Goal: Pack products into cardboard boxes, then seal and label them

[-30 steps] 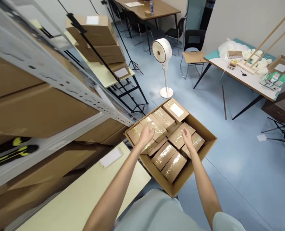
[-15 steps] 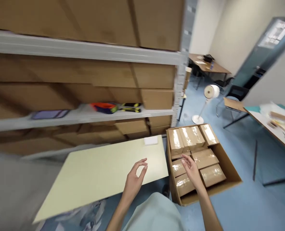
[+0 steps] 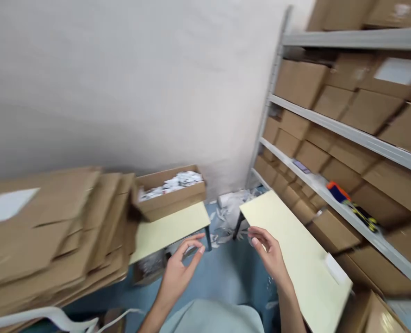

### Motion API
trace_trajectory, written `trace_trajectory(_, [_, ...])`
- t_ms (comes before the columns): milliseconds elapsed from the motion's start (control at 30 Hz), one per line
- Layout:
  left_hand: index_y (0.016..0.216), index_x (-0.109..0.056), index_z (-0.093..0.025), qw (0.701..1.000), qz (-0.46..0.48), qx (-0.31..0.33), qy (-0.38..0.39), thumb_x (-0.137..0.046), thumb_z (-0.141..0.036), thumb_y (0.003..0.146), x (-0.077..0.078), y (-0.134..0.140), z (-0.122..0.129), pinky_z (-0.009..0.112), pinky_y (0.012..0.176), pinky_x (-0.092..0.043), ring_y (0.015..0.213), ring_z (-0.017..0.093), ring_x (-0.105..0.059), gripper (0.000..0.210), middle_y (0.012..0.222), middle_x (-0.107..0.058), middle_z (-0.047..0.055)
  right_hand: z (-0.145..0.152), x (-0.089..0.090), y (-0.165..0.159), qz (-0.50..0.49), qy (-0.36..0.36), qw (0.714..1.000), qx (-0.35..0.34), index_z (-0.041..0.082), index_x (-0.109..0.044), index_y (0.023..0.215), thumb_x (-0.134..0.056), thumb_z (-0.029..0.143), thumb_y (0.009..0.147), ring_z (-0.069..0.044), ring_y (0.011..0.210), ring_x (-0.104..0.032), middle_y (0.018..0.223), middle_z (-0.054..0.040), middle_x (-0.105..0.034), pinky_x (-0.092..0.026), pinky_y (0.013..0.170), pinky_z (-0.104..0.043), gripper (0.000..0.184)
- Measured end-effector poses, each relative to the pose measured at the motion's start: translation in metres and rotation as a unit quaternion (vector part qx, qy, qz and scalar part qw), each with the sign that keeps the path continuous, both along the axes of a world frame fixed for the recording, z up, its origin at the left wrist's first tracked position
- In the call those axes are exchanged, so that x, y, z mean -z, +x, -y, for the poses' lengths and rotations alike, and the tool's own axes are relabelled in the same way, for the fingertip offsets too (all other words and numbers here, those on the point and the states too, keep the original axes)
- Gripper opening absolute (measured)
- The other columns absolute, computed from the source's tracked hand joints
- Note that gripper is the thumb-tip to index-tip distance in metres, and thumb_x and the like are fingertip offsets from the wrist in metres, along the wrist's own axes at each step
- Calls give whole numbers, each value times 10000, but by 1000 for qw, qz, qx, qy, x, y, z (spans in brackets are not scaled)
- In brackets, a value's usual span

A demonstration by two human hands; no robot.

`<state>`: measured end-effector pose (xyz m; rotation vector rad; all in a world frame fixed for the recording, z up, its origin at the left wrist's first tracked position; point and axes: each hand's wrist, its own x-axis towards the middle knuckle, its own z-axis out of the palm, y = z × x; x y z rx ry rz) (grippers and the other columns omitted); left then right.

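My left hand (image 3: 182, 268) hangs in the air, palm inward, with thumb and fingers apart and nothing between them. In the view it overlaps the front of a small pale yellow table (image 3: 177, 226). An open cardboard box (image 3: 171, 196) stands on that table, filled with small white items I cannot make out. My right hand (image 3: 270, 256) is also held up, loosely curved and empty, its fingers apart from the thumb. It appears beside the left edge of a longer pale yellow table (image 3: 282, 226), on which a white object (image 3: 335, 268) lies.
Flattened cardboard boxes (image 3: 70, 240) are stacked at the left, near a white curved bar (image 3: 42, 314). Metal shelving (image 3: 351, 127) full of cartons runs along the right, with a phone-like object (image 3: 302, 166) on one shelf. Scraps of white material (image 3: 235, 208) litter the floor. Another carton (image 3: 374, 317) is bottom right.
My view has swung left from the shelving and the carton of packed boxes to the wall, the cardboard stack and the second table. Both hands stay raised, fingers apart.
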<state>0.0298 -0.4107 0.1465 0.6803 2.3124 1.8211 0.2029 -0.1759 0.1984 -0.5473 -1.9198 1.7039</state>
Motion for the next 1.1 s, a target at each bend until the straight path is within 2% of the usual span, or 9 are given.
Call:
trace_trajectory(100, [882, -701, -280, 990, -3, -139, 13, -698, -770, 880, -1, -11, 81, 520, 1183, -561, 1260, 351, -764, 490, 1277, -826, 138, 44, -4, -66, 4, -2, 991, -137, 294, -827, 1274, -780, 728, 952, -353, 1176, -816, 1295, -135, -839, -653, 1099, -560, 542])
trace_trajectory(233, [917, -693, -280, 951, 9, -307, 23, -686, -736, 914, 7, 15, 172, 497, 1190, -554, 1310, 331, -742, 456, 1342, -802, 134, 93, -7, -128, 37, 13, 950, -311, 299, -833, 1262, -782, 725, 952, -361, 1162, -819, 1287, -136, -845, -653, 1099, -576, 529])
trace_trajectory(333, [913, -691, -273, 905, 25, -424, 26, -689, -725, 921, 18, 50, 218, 525, 1204, -540, 1308, 335, -741, 453, 1328, -800, 139, 120, -4, -171, 60, 22, 911, -408, 310, -840, 1244, -788, 727, 944, -372, 1148, -821, 1268, -147, -850, -658, 1081, -586, 516])
trace_trajectory(433, [890, -677, -273, 848, 35, -528, 34, -684, -745, 921, 22, 85, 249, 528, 1191, -547, 1325, 343, -732, 473, 1296, -806, 141, 153, 1, -215, 67, 27, 876, -477, 320, -846, 1225, -801, 730, 930, -385, 1155, -814, 1269, -159, -844, -656, 1076, -593, 506])
trace_trajectory(600, [864, -662, -270, 762, 45, -646, 12, -706, -767, 902, 9, 125, 275, 499, 1130, -579, 1311, 353, -743, 500, 1294, -817, 139, 227, -7, -276, 59, 14, 802, -594, 316, -837, 1248, -794, 716, 944, -381, 1164, -806, 1289, -164, -835, -655, 1070, -594, 504])
trace_trajectory(700, [857, -660, -267, 719, 48, -694, 0, -720, -754, 894, 1, 130, 282, 480, 1074, -603, 1292, 359, -756, 492, 1303, -821, 136, 266, -20, -300, 49, 8, 761, -647, 328, -824, 1282, -804, 706, 942, -370, 1187, -801, 1305, -152, -834, -652, 1082, -576, 508])
trace_trajectory(800, [870, -663, -269, 682, 53, -730, -10, -715, -754, 896, 1, 126, 282, 486, 1050, -610, 1258, 362, -769, 488, 1306, -821, 137, 293, -26, -313, 50, -2, 726, -686, 336, -815, 1298, -806, 685, 951, -363, 1217, -795, 1317, -139, -832, -648, 1096, -567, 493])
trace_trajectory(933, [891, -650, -271, 645, 51, -762, -3, -687, -742, 929, 11, 126, 274, 497, 1108, -585, 1270, 346, -761, 474, 1292, -819, 133, 315, -15, -319, 74, -4, 678, -731, 332, -817, 1308, -811, 663, 957, -357, 1220, -796, 1325, -136, -829, -643, 1108, -562, 483])
trace_trajectory(1100, [923, -662, -276, 601, 86, -794, 25, -697, -720, 927, 30, 152, 269, 516, 1176, -554, 1307, 347, -748, 446, 1320, -816, 123, 348, 10, -316, 116, 15, 615, -780, 318, -823, 1298, -820, 654, 956, -343, 1187, -812, 1304, -138, -835, -647, 1100, -553, 480])
